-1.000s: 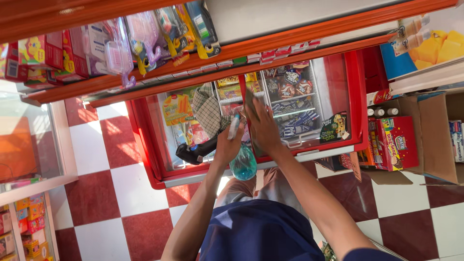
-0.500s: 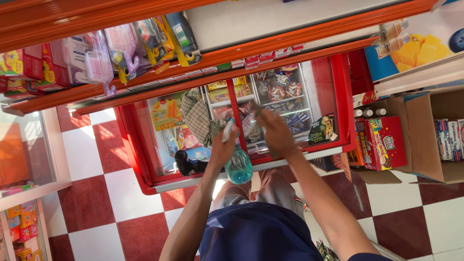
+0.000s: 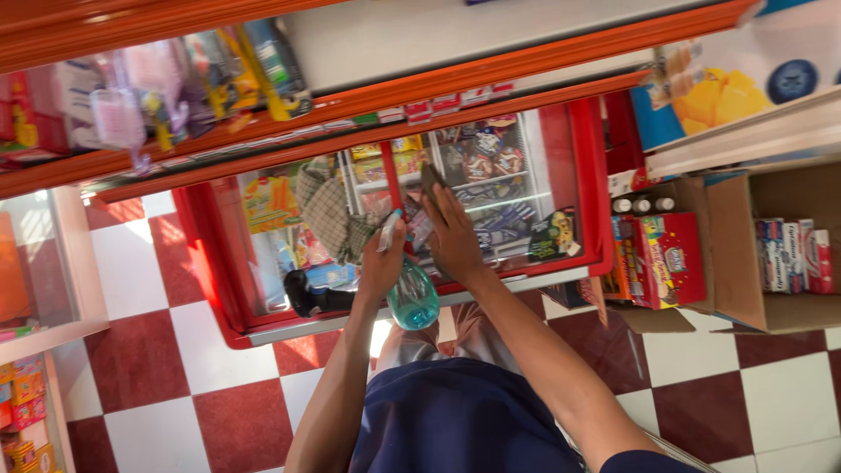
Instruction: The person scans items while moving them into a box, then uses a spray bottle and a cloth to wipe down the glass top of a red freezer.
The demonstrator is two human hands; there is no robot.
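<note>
Since half a sec ago the right hand (image 3: pixel 455 241) has slid from approx 1 o'clock of the spray bottle (image 3: pixel 412 293) back toward 12, fingers flat on the glass lid (image 3: pixel 499 188) of the red chest freezer (image 3: pixel 578 175), looks like a wiping pass, prob w/ a dark pad at the fingertips, can't tell for sure; left hand (image 3: pixel 383 263) closed round the bottle neck, teal body hanging at 6 o'clock below the fist; checked cloth (image 3: pixel 328 215) lies at 10 o'clock on the lid; black handheld scanner (image 3: pixel 307 298) at 8 o'clock, apart from both hands.
</note>
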